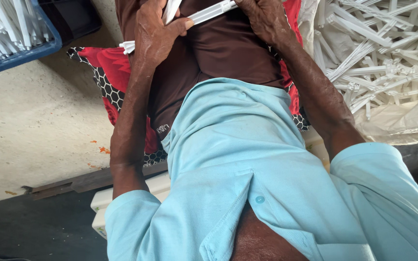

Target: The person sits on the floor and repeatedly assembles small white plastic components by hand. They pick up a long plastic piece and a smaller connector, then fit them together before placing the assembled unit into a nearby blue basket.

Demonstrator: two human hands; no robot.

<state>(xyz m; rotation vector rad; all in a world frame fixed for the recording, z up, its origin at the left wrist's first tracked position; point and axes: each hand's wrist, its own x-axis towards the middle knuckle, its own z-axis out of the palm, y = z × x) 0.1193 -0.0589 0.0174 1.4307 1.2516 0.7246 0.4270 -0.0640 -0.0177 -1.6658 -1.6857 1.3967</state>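
The person sits with a light blue shirt filling most of the view and dark brown trousers stretched over the lap; I take that lap as my landmark. To the right of the lap lies a big heap of white plastic strips piled on a pale sack. Left of the lap spreads a bare concrete floor, and beyond it, at the far left corner, the edge of a blue crate holds more of the same white strips. Under the lap, showing on both sides of it, is a red cushion with a black-and-white honeycomb pattern. Below the cushion, nearer the person, part of a white seat peeks out. Above the lap, both hands work on one long white plastic strip, which runs slanted across the trousers from lower left to upper right. The left hand is closed around the strip's lower part, thumb pressed along it, with its end sticking out by the cushion. The right hand is curled over the strip's upper end, fingers clamped on it.
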